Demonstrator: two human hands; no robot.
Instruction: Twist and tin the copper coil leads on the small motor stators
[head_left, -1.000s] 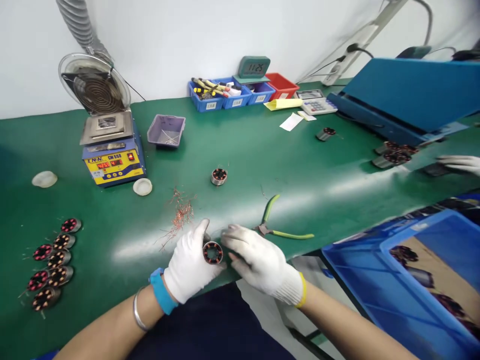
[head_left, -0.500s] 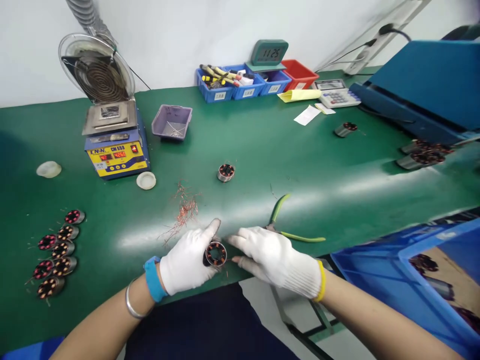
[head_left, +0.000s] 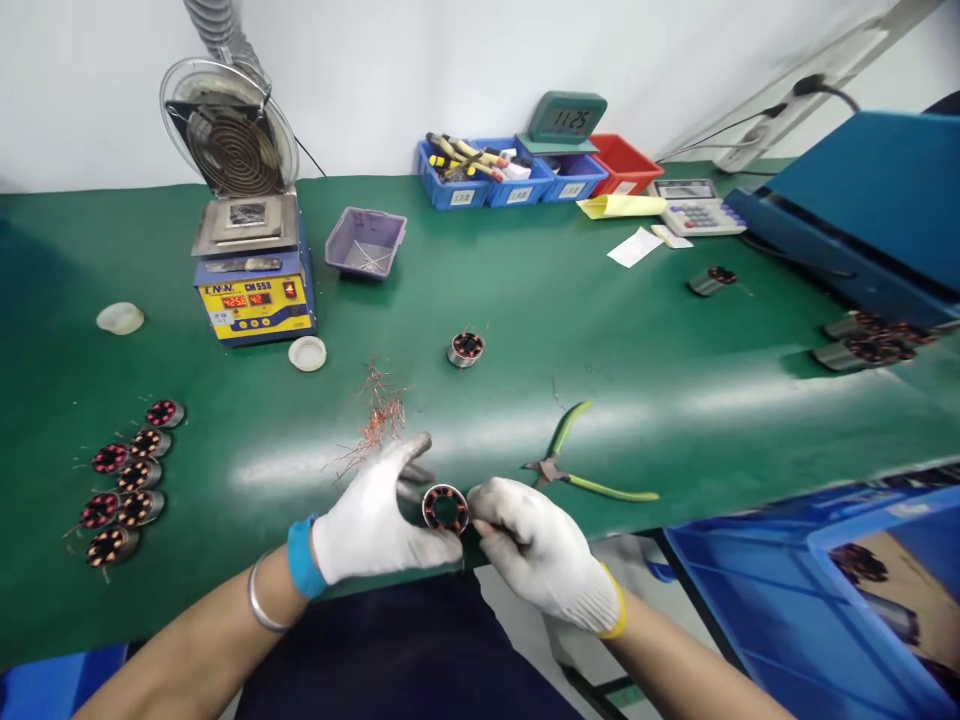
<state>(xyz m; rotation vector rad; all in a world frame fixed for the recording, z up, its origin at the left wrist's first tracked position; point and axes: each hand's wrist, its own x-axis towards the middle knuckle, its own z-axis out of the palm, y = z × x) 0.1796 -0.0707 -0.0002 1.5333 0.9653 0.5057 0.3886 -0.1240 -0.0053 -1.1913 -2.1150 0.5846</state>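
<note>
Both hands wear white knit gloves and meet at the near edge of the green bench (head_left: 675,390). My left hand (head_left: 375,520) is wrapped round a small round stator (head_left: 445,508) with copper windings, its open face turned toward me. My right hand (head_left: 540,550) is closed in a pinch against the stator's right side; what it pinches is too small to see. A heap of cut copper wire ends (head_left: 379,415) lies just beyond my left hand. Green-handled cutters (head_left: 577,465) lie on the bench beside my right hand.
One stator (head_left: 466,348) stands mid-bench. Several more sit in a cluster (head_left: 127,480) at the left. A yellow-fronted solder pot (head_left: 255,285) with fan, a purple tray (head_left: 366,243), small blue and red bins (head_left: 517,170), a calculator (head_left: 694,208) and blue crates (head_left: 825,600) surround the area.
The stator has risen slightly off the bench edge in my left hand. My right hand has drawn in and closed into a pinch at its right side. The view shifted left.
</note>
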